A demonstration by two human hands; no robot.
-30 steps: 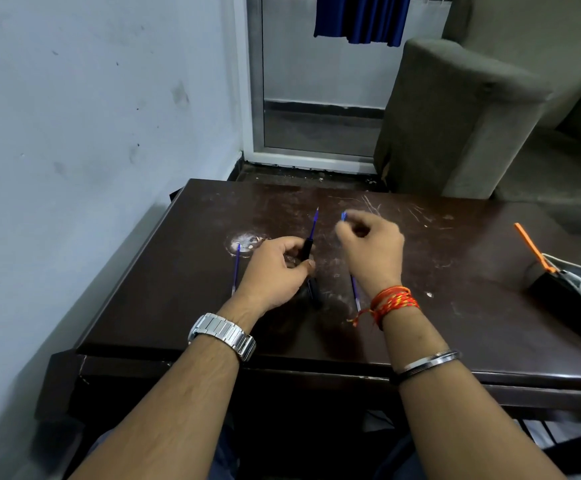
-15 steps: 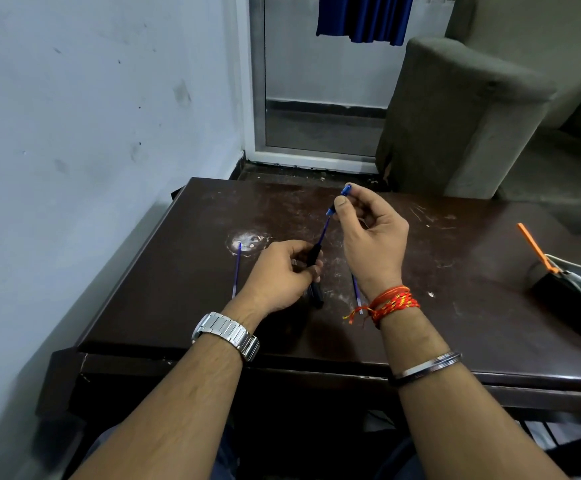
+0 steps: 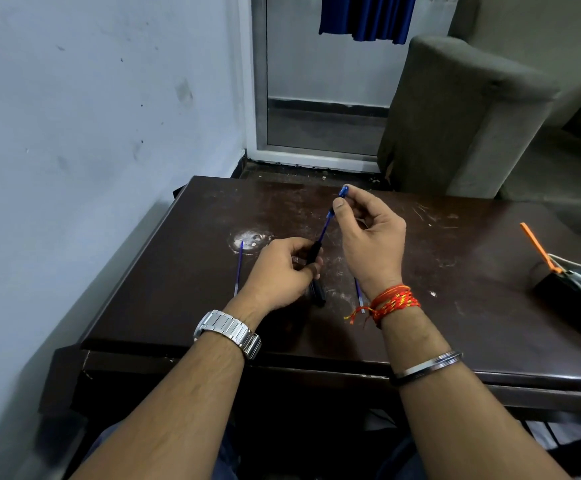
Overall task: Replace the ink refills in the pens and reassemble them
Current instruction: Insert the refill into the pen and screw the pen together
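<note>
Hands (image 3: 283, 268) (image 3: 372, 233) on blue-refilled black pen (image 3: 314, 251)

We have a single view, a wide-angle camera worn on the head, looking forward and down. It sits close above the forearms, which enter from the bottom edge and reach to mid-frame, where the left hand (image 3: 283, 268) and right hand (image 3: 372, 237) meet over the tabletop (image 3: 472, 306). The tabletop fills the middle band; a wall (image 3: 91, 133) runs along the left, a sofa (image 3: 472, 116) stands beyond at upper right. Straight lines bow toward the frame edges.
</note>
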